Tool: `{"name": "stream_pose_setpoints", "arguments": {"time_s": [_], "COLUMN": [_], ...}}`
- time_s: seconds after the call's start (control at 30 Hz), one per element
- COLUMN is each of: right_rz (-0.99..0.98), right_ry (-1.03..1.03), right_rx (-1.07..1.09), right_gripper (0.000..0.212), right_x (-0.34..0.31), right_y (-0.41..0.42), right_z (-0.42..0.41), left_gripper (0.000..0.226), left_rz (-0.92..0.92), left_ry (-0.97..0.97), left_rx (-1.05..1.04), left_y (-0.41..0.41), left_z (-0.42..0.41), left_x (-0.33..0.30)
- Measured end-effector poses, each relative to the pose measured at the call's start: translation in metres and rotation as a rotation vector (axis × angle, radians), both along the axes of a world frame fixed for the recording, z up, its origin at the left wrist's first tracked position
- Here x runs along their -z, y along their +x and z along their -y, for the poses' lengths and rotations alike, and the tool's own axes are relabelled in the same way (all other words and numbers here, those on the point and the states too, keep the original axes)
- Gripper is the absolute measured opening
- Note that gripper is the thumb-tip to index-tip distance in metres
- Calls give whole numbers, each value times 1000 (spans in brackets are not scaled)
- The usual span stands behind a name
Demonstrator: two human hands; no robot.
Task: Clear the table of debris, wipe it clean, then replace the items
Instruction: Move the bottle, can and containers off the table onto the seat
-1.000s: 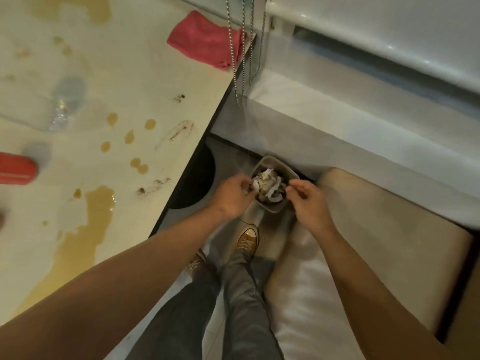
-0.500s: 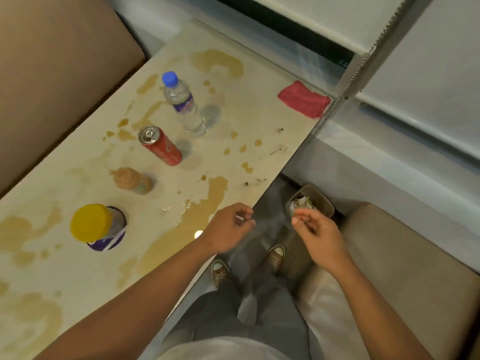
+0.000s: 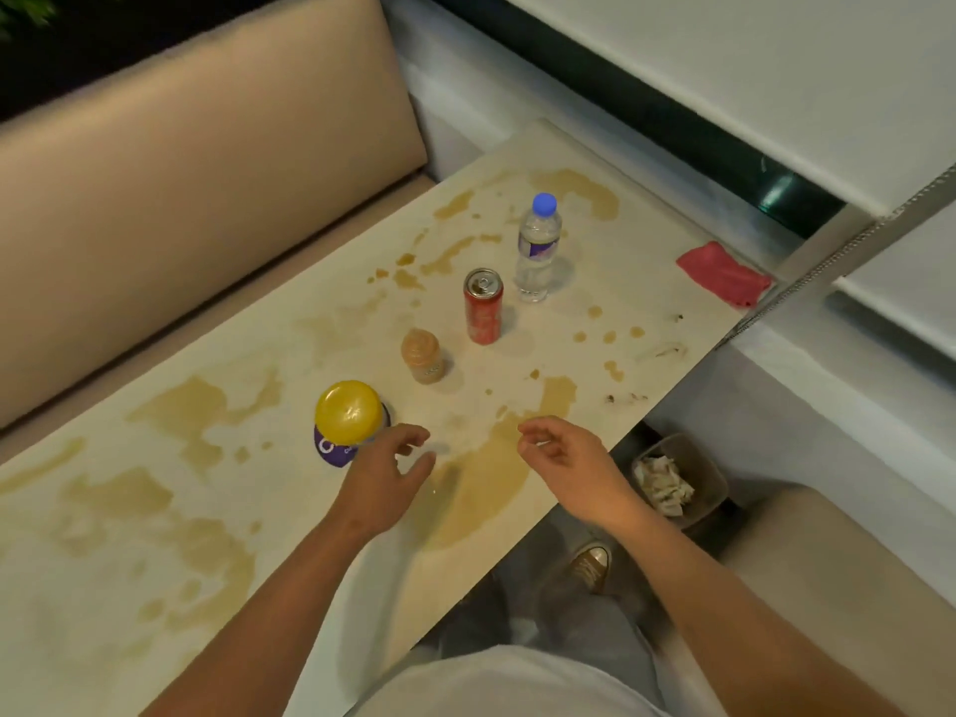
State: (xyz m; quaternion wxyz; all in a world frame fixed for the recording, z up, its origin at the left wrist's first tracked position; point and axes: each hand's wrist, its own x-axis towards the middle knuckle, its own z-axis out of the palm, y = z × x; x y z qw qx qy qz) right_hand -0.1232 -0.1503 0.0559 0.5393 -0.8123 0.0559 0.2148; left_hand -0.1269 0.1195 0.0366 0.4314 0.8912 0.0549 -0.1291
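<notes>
A cream table is covered in brown spill stains. On it stand a water bottle with a blue cap, a red can, a small brown bottle and a purple jar with a yellow lid. A pink cloth lies at the table's far right corner. My left hand hovers just right of the jar, fingers loosely spread and holding nothing. My right hand hovers over the near table edge, fingers loosely curled and empty. Small dark crumbs lie near the right edge.
A small bin holding crumpled paper sits on the floor below the table's right edge. Beige bench cushions run along the far side, and another cushion is at my right. My shoes and legs are under the table.
My view swung up from the floor bin to the table. Both hands rose from the bin and now hover over the table, the left one near the yellow-lidded jar.
</notes>
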Motion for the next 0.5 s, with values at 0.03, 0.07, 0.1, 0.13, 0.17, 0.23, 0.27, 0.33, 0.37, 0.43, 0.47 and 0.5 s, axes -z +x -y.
{"name": "stream_pose_setpoints", "arguments": {"time_s": [0.03,0.07,0.1,0.13,0.17,0.23,0.27,0.33,0.37,0.43,0.47,0.5], "right_rz": [2,3,3,5,10,16,14,4,-4,-20,-32,-44], "right_ry": [-2,0,1,2,2,2,3,6,3,-19,-31,-45], "right_rx": [-29,-49,-63,-73,-83,-107,-118,-151,-171,-218,-240,-258], "right_gripper": [25,25,26,26,27,27,27,31,33,39,43,48], "right_x": [-1,-1,-1,-1,0,4,6,11,14,22,25,28], "right_y": [5,11,16,22,28,39,44,54,58,63,65,67], "right_z": [-12,-24,-36,-48,-60,-84,-95,-118,-128,-144,-151,-157], "left_gripper": [24,25,25,25,25,26,29,36,43,55,60,63], "left_rz": [32,55,76,100,128,188,200,154,102,1,-29,-47], "left_ry": [8,18,32,56,81,111,109,82,75,75,73,63], "left_rx": [-35,-69,-99,-126,-151,-201,-229,-286,-305,-317,-310,-298], "left_y": [0,2,5,8,11,16,18,23,25,30,32,34], "left_z": [-11,-22,-31,-41,-50,-66,-73,-85,-89,-95,-98,-99], "left_x": [-1,-3,-4,-5,-4,0,3,11,15,23,26,29]}}
